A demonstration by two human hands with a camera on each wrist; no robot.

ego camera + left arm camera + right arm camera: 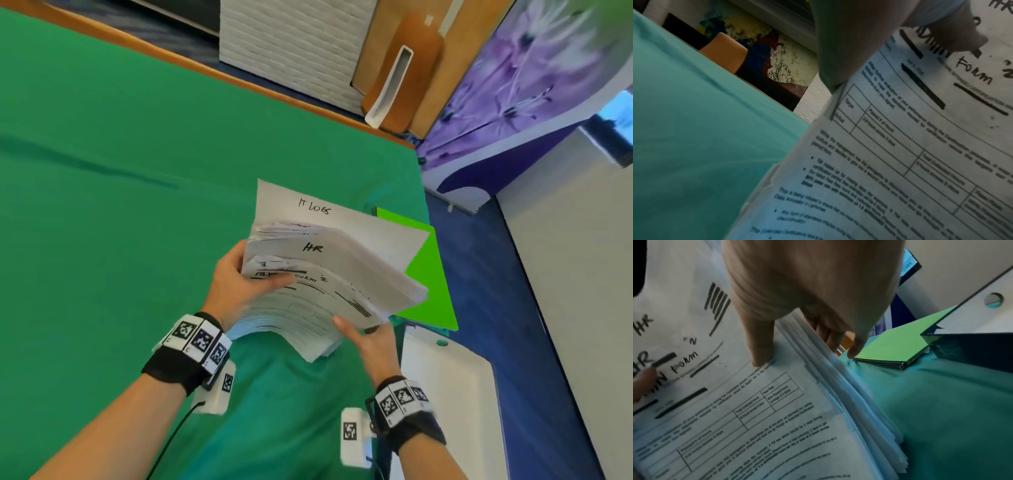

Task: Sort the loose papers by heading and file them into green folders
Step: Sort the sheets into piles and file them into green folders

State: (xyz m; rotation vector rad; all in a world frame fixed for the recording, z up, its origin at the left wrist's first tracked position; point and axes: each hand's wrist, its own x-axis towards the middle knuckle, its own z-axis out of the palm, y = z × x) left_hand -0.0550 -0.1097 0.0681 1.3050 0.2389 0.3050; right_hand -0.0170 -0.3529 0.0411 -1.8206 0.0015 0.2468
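Paper fills the middle of the head view: a thick stack of loose white printed sheets [308, 284] with handwritten headings, fanned open and held up between both hands above the green cloth-covered table [120, 171]. The left hand [236, 284] grasps the stack's left edge, thumb lying across the front sheet near a heading and fingers curled behind. The right hand [368, 342] grasps the stack's lower right edge, at the lower centre of the frame, thumb on top of the front sheet and fingers underneath. In the right wrist view that thumb [760, 344] presses the printed page beside a table of boxes. Headings "IT LOGS" and "HR" show on sheets standing further back in the fan. Behind the stack, toward the right of the head view, a bright green flat card folder [428, 274] lies on the table near its right edge, partly hidden by the sheets; the right wrist view shows several such folders piled there, apart from the fingers.
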